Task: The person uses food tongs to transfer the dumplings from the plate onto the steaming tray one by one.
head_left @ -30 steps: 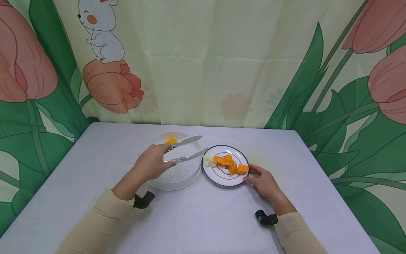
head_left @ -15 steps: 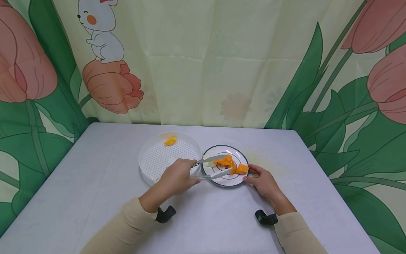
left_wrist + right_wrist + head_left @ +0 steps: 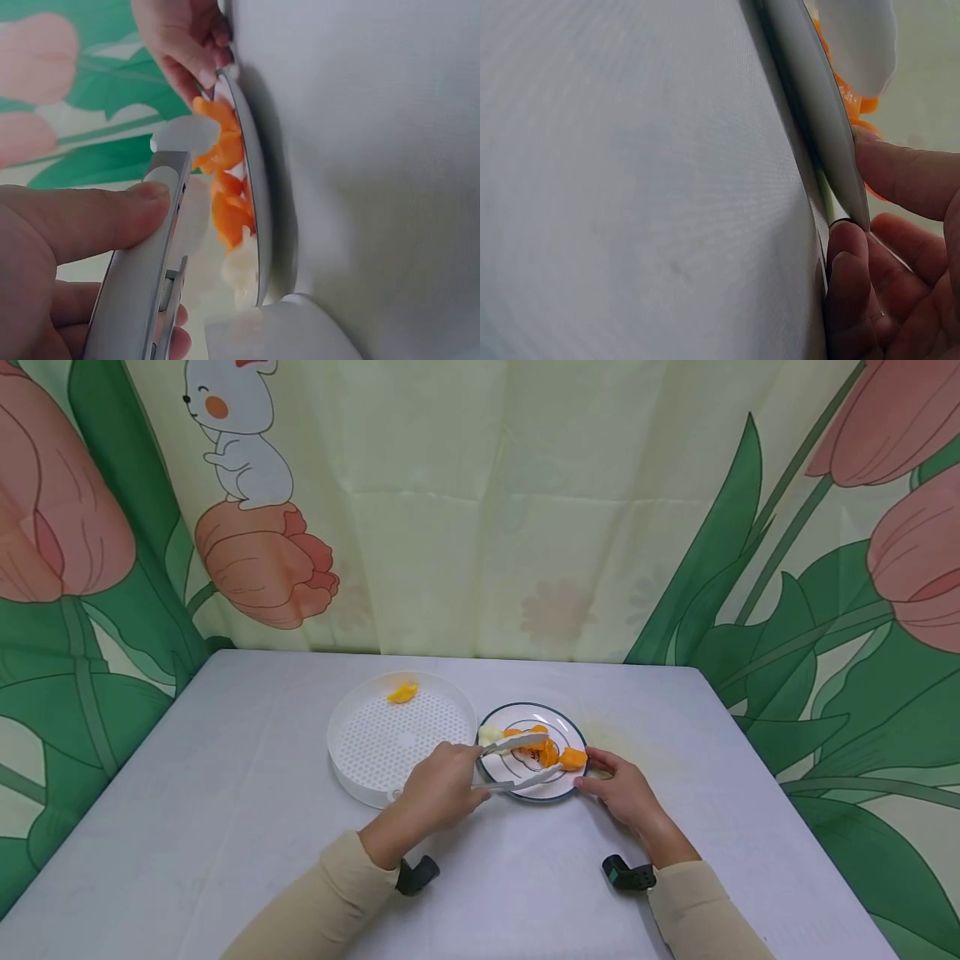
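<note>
My left hand [image 3: 442, 789] grips a pair of tongs [image 3: 540, 777], their jaws spread apart over the plate [image 3: 512, 766]. In the left wrist view the thumb presses along one arm of the tongs [image 3: 139, 277]. The plate is white with a dark blue rim and bears several orange pieces [image 3: 573, 759] and a pale whitish piece [image 3: 491, 735]. Their exact kind is unclear. The right hand [image 3: 622, 789] holds the plate's right edge, with the thumb on top and fingers below in the right wrist view. Nothing appears clamped in the tongs.
Left of the plate, close against it, stands a round white perforated tray [image 3: 405, 735] with a raised wall. One yellow-orange piece [image 3: 402, 693] lies near its far side. A white cloth covers the table [image 3: 525, 893], and a printed curtain [image 3: 555, 527] hangs behind.
My left hand has carried the tongs rightward from above the perforated tray to above the plate. The right hand stays at the plate's edge.
</note>
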Demonstrator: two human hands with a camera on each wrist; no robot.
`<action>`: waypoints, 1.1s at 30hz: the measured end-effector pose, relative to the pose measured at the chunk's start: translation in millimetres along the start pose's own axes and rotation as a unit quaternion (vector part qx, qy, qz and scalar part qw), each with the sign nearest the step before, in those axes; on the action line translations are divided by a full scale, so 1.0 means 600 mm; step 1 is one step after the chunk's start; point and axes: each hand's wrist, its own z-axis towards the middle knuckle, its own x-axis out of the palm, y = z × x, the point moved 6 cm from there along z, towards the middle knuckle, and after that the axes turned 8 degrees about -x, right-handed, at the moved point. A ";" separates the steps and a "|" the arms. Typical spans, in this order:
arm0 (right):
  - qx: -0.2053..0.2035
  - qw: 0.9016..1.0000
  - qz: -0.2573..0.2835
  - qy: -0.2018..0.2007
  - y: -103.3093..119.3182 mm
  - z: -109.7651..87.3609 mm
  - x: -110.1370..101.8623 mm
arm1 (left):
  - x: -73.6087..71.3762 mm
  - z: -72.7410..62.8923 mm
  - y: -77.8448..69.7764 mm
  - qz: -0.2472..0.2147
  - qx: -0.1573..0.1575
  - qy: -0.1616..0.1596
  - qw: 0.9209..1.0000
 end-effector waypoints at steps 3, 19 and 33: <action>0.000 1.000 0.001 -0.001 0.001 0.001 0.000 | -0.001 0.001 -0.004 0.011 0.001 -0.007 1.000; 0.003 1.000 -0.001 0.001 0.004 -0.001 -0.001 | -0.010 0.001 0.009 -0.025 -0.006 -0.003 1.000; 0.008 1.000 0.004 -0.004 0.001 -0.002 0.000 | -0.064 -0.018 0.041 -0.063 -0.009 -0.031 0.997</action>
